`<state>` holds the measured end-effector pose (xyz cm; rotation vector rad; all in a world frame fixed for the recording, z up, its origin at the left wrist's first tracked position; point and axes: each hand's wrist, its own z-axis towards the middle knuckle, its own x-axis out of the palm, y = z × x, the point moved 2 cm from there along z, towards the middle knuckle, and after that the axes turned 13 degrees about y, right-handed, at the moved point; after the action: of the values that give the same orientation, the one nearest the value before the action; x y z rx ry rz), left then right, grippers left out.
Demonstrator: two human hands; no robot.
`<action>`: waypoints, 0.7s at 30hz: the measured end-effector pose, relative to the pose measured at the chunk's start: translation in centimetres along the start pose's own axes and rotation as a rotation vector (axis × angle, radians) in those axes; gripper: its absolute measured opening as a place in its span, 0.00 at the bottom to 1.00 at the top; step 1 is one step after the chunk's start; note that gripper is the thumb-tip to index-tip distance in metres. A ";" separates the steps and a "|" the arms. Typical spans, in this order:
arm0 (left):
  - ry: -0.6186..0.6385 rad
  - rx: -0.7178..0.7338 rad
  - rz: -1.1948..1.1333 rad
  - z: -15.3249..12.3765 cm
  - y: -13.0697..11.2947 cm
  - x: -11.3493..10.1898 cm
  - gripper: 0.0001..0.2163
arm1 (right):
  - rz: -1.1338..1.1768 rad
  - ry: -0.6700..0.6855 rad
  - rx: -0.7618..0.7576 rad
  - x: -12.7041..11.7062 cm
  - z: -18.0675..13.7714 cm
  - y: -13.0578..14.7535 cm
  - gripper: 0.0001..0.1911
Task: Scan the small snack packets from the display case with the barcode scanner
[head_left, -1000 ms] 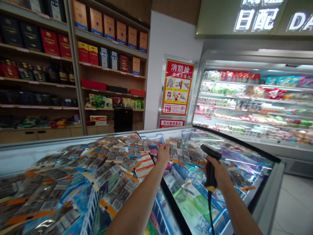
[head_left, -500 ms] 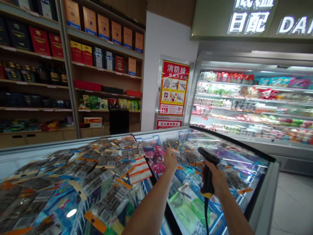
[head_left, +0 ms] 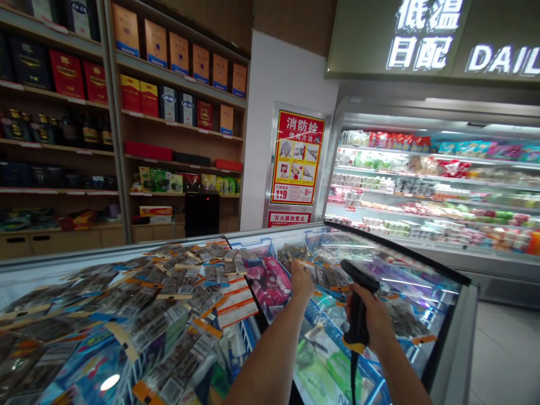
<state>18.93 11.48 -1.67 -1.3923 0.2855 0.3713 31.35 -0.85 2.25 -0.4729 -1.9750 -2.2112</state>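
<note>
My right hand (head_left: 373, 315) is wrapped around the handle of a black barcode scanner (head_left: 358, 306) with a yellow lower end. Its head points left and away, and its cord hangs down. Farther forward, my left hand (head_left: 302, 281) has its fingers curled in among clear packets (head_left: 333, 277) of dark food with orange headers. What its fingertips pinch, if anything, is hidden behind the hand. Just left of that hand lie pink packages (head_left: 272, 281) inside the freezer. Many similar dark packets (head_left: 177, 281) are spread over the freezer's left side.
A chest freezer (head_left: 458, 332) with glass lids and a dark divider stretches before me. Blue wire baskets and green bags (head_left: 323, 360) show inside it. Orange-striped price cards (head_left: 237, 302) lie near the middle. Boxed goods fill wooden shelves (head_left: 181, 135) behind; a lit cooler (head_left: 422, 191) stands right.
My left hand has shifted slightly right, closer to the scanner. The scanner stays almost where it was in my right hand. The view has tilted up and turned slightly right.
</note>
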 end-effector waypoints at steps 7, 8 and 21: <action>-0.123 0.012 0.324 -0.2 0.1 -5.7 0.22 | -0.038 0.052 0.032 0.9 -0.1 -0.8 0.15; -0.148 -0.003 0.391 -0.5 0.4 -6.9 0.22 | -0.048 0.057 0.043 1.1 -0.2 -0.9 0.15; -0.052 -0.102 0.916 -5.1 3.8 -16.1 0.13 | -0.132 0.213 0.079 5.3 -2.0 -0.7 0.17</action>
<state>2.83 5.59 0.68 -1.2800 0.8727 1.1824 25.89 -2.14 3.08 -0.0935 -2.0213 -2.1441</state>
